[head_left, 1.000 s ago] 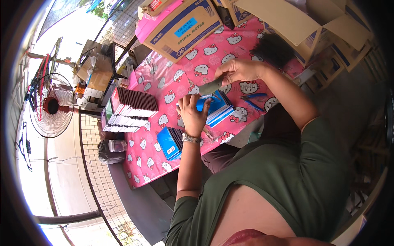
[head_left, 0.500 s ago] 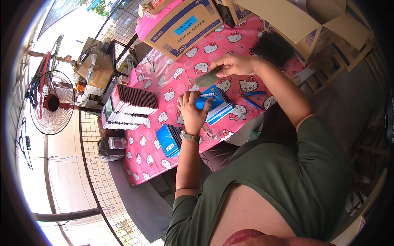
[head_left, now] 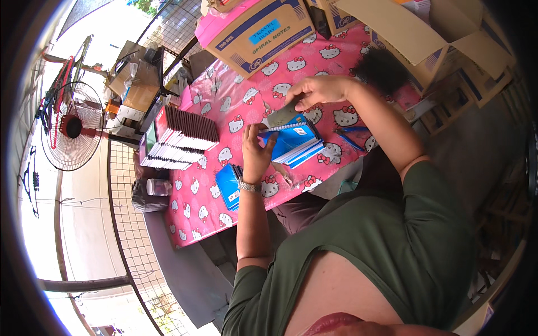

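Note:
My left hand [head_left: 256,152] grips the left edge of a small stack of blue spiral notebooks [head_left: 294,143] lying on the pink patterned tablecloth [head_left: 208,185]. My right hand [head_left: 320,91] holds a grey tool [head_left: 283,116] slanted down onto the spiral binding at the stack's top edge. A steel watch sits on my left wrist [head_left: 249,185]. More blue notebooks [head_left: 228,186] lie close to the table's near edge, left of my left forearm.
A long row of dark-edged notebooks [head_left: 179,137] stands at the table's left. A brown cardboard box [head_left: 260,31] sits at the far side and open cartons [head_left: 417,33] at the right. Blue pliers [head_left: 350,134] lie right of the stack. A fan [head_left: 72,126] stands beyond the wire fence.
My right hand and the grey tool have shifted slightly along the spiral binding. My left hand stays on the notebook stack.

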{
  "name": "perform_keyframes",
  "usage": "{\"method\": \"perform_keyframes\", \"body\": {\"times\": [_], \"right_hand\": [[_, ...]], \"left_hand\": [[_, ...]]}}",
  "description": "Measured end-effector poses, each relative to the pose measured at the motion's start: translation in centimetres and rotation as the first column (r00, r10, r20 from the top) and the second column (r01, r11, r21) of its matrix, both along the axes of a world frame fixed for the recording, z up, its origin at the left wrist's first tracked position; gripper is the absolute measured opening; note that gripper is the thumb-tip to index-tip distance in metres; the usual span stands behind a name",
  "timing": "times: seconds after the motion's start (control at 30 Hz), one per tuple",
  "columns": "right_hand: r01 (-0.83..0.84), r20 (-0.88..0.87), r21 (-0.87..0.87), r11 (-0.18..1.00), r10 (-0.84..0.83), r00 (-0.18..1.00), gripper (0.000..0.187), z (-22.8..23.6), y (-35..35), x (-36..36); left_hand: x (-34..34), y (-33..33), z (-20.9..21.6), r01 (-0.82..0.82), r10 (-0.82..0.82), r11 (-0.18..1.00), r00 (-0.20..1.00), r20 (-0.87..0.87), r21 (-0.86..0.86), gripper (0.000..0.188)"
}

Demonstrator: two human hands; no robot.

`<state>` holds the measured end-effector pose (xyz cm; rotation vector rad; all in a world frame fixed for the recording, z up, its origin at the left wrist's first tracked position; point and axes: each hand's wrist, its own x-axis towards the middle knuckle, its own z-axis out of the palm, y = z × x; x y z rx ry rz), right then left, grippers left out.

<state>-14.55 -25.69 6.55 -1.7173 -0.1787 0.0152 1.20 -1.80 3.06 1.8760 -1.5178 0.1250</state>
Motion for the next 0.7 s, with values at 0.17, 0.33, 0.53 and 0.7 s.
{"method": "perform_keyframes", "body": {"times": [0.17, 0.33, 0.53, 0.7], "right_hand": [[-0.025, 0.058, 0.066, 0.998, 0.021, 0.998, 0.020, -0.4, -0.1, 1.5], [-0.160, 0.122, 0.534, 0.830, 0.112, 0.986, 0.023, -1.5, 0.2, 1.9], [0.006, 0.083, 0.131, 0.991, -0.017, 0.996, 0.021, -1.0, 0.9, 2.2], [0.321, 0.047, -0.510, 0.798, -0.347, 0.937, 0.027, -7.3, -3.5, 3.4]], "left_hand": [[0.7, -0.1, -0.4, 0.079, -0.063, 0.996, 0.949, -0.308, 0.041, 0.027], [1.1, -0.2, -0.8, 0.104, -0.085, 0.994, 0.910, -0.406, 0.026, 0.029], [1.3, 0.0, -1.4, 0.082, -0.077, 0.997, 0.910, -0.407, -0.004, 0.028], [0.6, 0.0, -0.3, 0.027, -0.004, 0.998, 0.926, -0.378, 0.056, 0.026]]}}
